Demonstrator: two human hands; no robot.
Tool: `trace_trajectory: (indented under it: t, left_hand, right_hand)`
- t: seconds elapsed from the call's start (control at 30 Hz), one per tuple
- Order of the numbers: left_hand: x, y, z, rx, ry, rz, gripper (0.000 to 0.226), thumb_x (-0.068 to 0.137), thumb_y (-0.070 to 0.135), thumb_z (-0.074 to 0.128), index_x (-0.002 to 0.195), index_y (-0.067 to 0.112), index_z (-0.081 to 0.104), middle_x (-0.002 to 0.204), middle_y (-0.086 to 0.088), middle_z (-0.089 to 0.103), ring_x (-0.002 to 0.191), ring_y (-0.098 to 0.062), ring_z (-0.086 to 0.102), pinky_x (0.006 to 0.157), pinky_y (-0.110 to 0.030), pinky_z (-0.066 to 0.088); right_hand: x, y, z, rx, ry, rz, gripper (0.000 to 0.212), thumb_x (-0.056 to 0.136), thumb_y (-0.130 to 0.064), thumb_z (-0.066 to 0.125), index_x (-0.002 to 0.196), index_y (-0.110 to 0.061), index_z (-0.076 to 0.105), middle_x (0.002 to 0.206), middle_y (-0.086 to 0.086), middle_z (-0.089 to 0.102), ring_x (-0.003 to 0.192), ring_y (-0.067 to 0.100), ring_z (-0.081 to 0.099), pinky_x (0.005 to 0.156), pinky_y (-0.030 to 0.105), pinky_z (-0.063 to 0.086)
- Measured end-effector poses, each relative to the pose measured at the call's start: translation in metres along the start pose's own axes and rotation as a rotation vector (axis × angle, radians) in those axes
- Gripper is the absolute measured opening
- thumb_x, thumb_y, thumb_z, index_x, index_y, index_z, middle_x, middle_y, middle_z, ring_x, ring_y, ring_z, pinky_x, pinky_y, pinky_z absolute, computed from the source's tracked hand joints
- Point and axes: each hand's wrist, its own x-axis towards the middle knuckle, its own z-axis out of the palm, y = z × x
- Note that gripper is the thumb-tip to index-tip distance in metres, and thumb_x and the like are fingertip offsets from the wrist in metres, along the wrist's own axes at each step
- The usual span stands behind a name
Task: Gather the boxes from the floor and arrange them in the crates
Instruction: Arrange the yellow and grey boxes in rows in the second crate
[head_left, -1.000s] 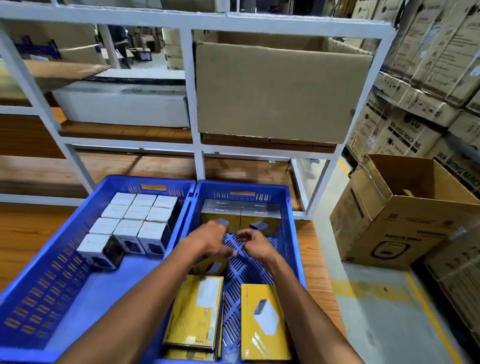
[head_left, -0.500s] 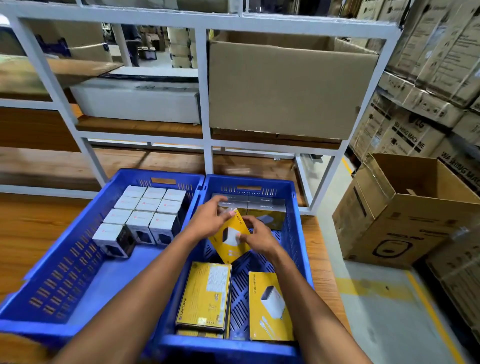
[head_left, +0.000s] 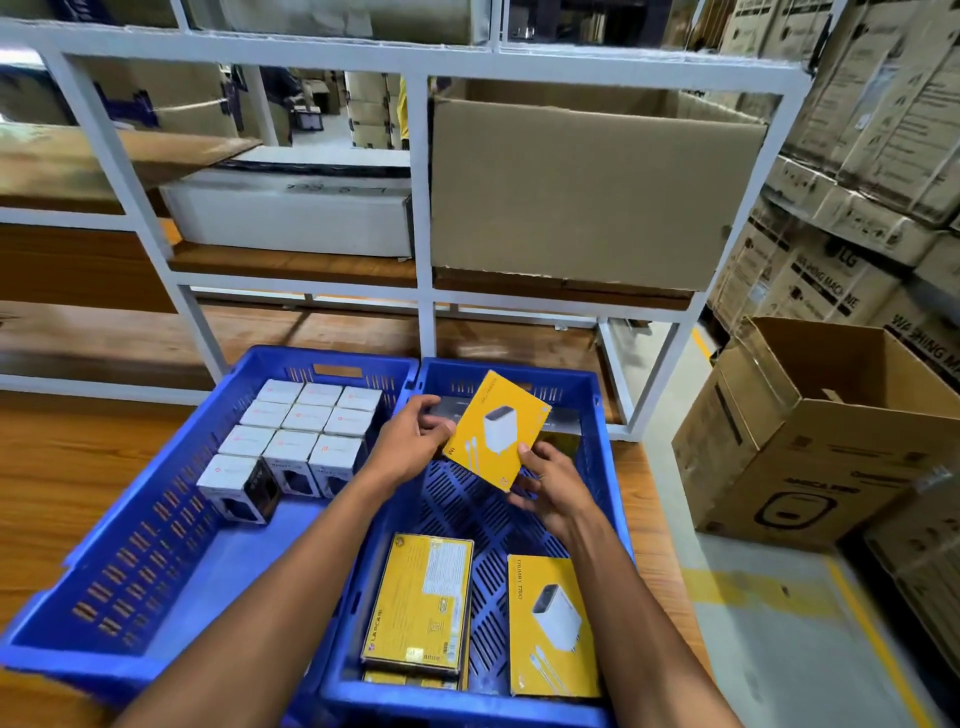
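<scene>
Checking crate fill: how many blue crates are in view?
2: the left crate holding small white boxes, and the right crate beside it holding yellow boxes. None appears hidden.

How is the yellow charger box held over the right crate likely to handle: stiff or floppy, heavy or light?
Probably stiff: the yellow box keeps flat faces and straight edges while the left hand and right hand pinch only its edges. Likely light, since fingertips alone carry it tilted. Its printed surface looks smooth, so it may slip somewhat.

Both hands, left (head_left: 410, 447) and right (head_left: 553, 486), hold a yellow box (head_left: 496, 428) tilted above the right crate (head_left: 597, 415).
</scene>
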Motion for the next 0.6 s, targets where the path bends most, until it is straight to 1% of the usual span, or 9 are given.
trace_trajectory:
  t: [0.2,0.23,0.3,0.33,0.37,0.43,0.5,0.57,0.6]
  left_hand:
    - [0.001,0.003,0.005,-0.002,-0.05,0.002,0.053,0.103,0.03,0.067,0.152,0.024,0.046,0.111,0.003,0.071,0.108,-0.013,0.068,0.105,-0.045,0.054]
    - [0.002,0.002,0.006,0.009,-0.063,-0.001,0.054,0.103,0.03,0.067,0.152,0.023,0.045,0.11,0.002,0.071,0.107,-0.014,0.068,0.104,-0.045,0.054]
    - [0.003,0.001,0.007,0.063,-0.1,0.006,0.056,0.104,0.029,0.066,0.154,0.023,0.042,0.113,0.002,0.071,0.106,-0.015,0.068,0.103,-0.044,0.053]
    - [0.005,0.001,0.008,0.093,-0.111,0.014,0.059,0.104,0.028,0.067,0.156,0.024,0.04,0.118,0.002,0.07,0.108,-0.015,0.067,0.103,-0.043,0.053]
    - [0.006,0.001,0.009,0.123,-0.111,0.03,0.064,0.102,0.027,0.068,0.158,0.025,0.037,0.127,0.001,0.068,0.112,-0.016,0.066,0.104,-0.041,0.052]
    - [0.009,0.003,0.011,0.211,-0.075,0.083,0.078,0.098,0.028,0.074,0.163,0.027,0.029,0.146,-0.002,0.059,0.127,-0.021,0.06,0.106,-0.039,0.049]
    - [0.013,0.005,0.015,0.295,-0.028,0.163,0.092,0.095,0.03,0.078,0.166,0.03,0.019,0.163,-0.003,0.04,0.146,-0.024,0.043,0.115,-0.043,0.042]
    - [0.014,0.006,0.018,0.379,-0.017,0.26,0.1,0.093,0.03,0.079,0.167,0.035,0.013,0.172,0.001,0.018,0.156,-0.022,0.023,0.122,-0.042,0.031]
    - [0.015,0.005,0.02,0.429,-0.041,0.297,0.1,0.093,0.03,0.079,0.167,0.039,0.012,0.173,0.003,0.015,0.157,-0.022,0.018,0.123,-0.042,0.029]
  right_hand:
    - [0.004,0.001,-0.001,-0.003,-0.01,-0.014,0.033,0.102,-0.033,0.064,0.131,-0.018,0.059,0.123,0.004,0.074,0.118,0.028,0.068,0.09,0.051,0.056]
    - [0.004,0.0,-0.002,-0.01,-0.005,-0.022,0.032,0.102,-0.033,0.064,0.13,-0.018,0.06,0.123,0.005,0.074,0.116,0.027,0.069,0.088,0.05,0.057]
    - [0.002,-0.003,-0.003,-0.033,0.006,-0.071,0.027,0.104,-0.029,0.061,0.128,-0.016,0.062,0.12,0.006,0.076,0.104,0.025,0.071,0.073,0.04,0.058]
    - [0.002,-0.005,-0.003,-0.054,0.019,-0.113,0.026,0.105,-0.027,0.06,0.128,-0.015,0.063,0.118,0.007,0.076,0.099,0.023,0.072,0.067,0.036,0.055]
    - [0.003,-0.008,-0.004,-0.083,0.032,-0.162,0.027,0.105,-0.025,0.06,0.129,-0.014,0.064,0.118,0.007,0.076,0.097,0.022,0.072,0.067,0.033,0.056]
    - [0.008,-0.013,-0.006,-0.188,0.042,-0.256,0.03,0.104,-0.021,0.062,0.132,-0.011,0.065,0.123,0.009,0.073,0.103,0.021,0.072,0.076,0.031,0.06]
    - [0.014,-0.016,-0.009,-0.39,0.015,-0.333,0.033,0.102,-0.023,0.065,0.133,-0.014,0.066,0.127,0.007,0.072,0.114,0.021,0.07,0.092,0.037,0.06]
    - [0.016,-0.016,-0.011,-0.62,0.008,-0.389,0.035,0.1,-0.03,0.068,0.133,-0.019,0.068,0.127,0.0,0.072,0.118,0.016,0.067,0.103,0.043,0.055]
    - [0.016,-0.016,-0.01,-0.722,0.013,-0.41,0.038,0.097,-0.038,0.069,0.133,-0.024,0.069,0.127,-0.004,0.072,0.119,0.013,0.066,0.104,0.044,0.053]
